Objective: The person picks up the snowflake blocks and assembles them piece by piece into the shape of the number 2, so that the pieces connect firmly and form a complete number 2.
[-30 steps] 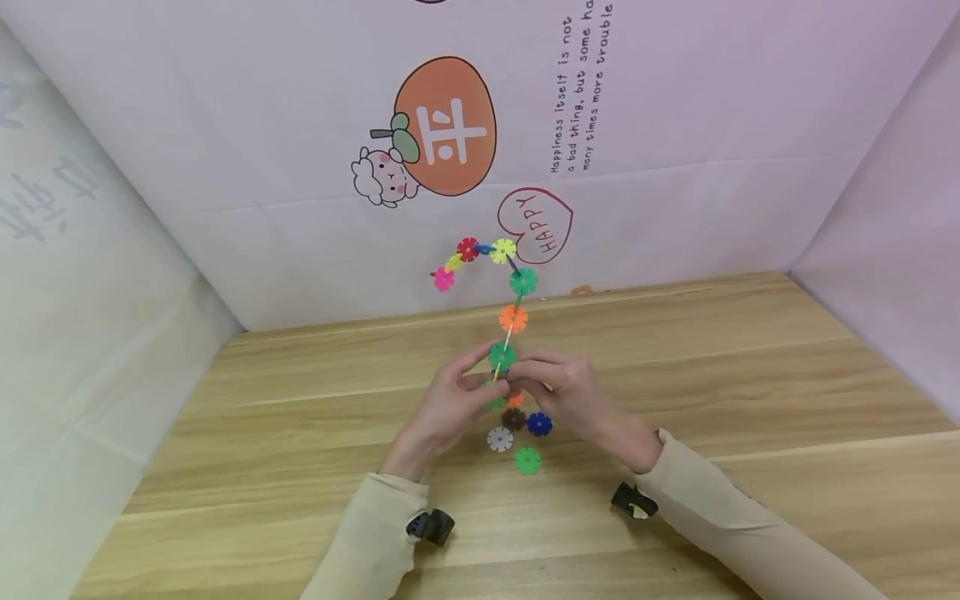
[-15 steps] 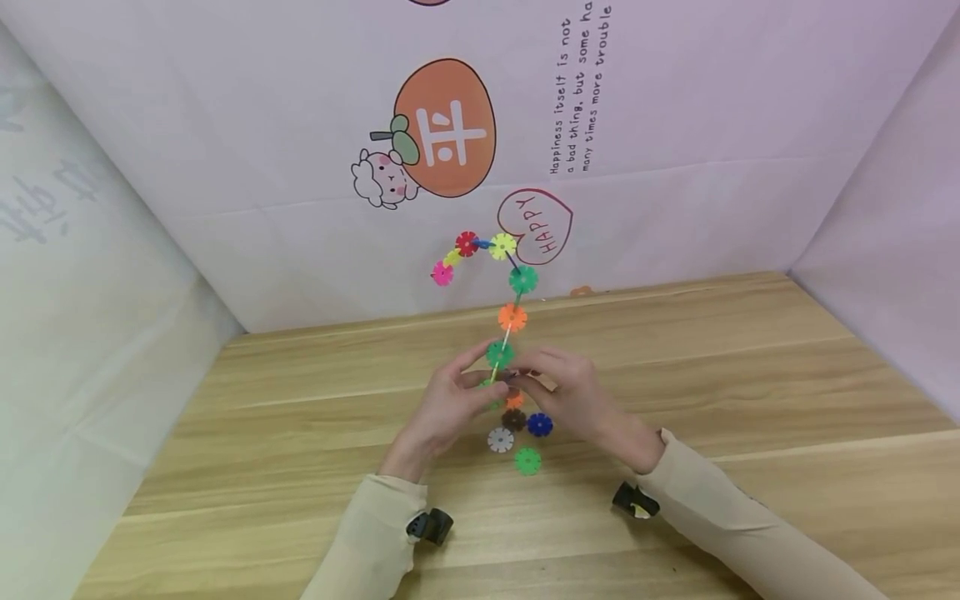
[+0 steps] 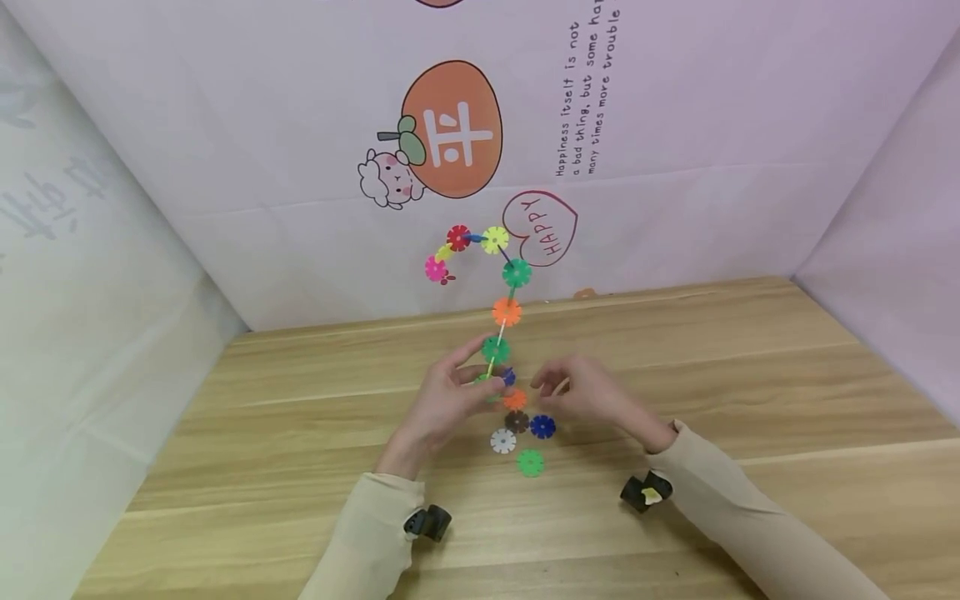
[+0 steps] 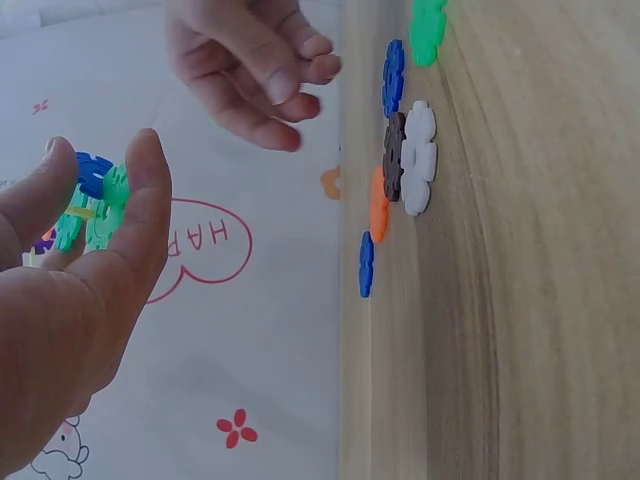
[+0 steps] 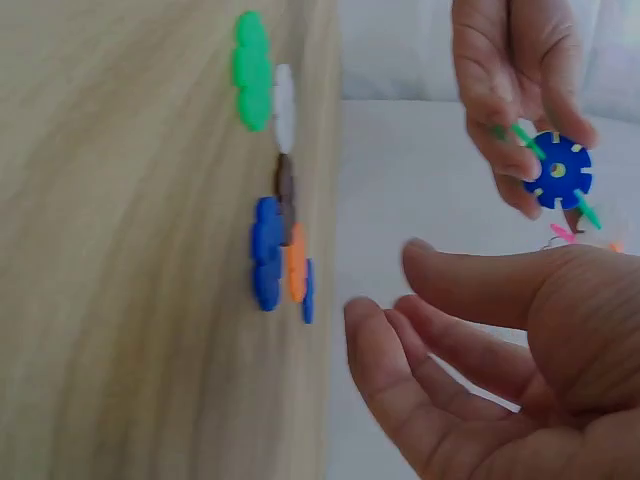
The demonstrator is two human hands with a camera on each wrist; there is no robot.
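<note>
A chain of notched plastic snowflake discs [image 3: 507, 312] slants upward and hooks over to the left at its top. My left hand [image 3: 442, 400] pinches its lower end, fingers and thumb around a green disc [image 4: 112, 205]. At that end a blue disc [image 5: 558, 170] faces the right wrist camera, with green discs edge-on to it. My right hand [image 3: 588, 392] is apart from the chain, to its right, its fingers loosely bent and nothing between them. Loose discs lie on the table below the hands: orange [image 3: 515, 400], brown [image 3: 517, 422], blue [image 3: 543, 427], white [image 3: 503, 441] and green [image 3: 530, 462].
Another blue disc [image 4: 367, 264] lies on the table beyond the orange one. The wooden table [image 3: 300, 533] meets a printed cloth backdrop [image 3: 300, 125] behind the chain. Cloth walls stand at left and right.
My right hand has let go of the chain's lower end and drawn back to the right, which uncovers a blue disc there. The chain has shifted slightly left and up in view.
</note>
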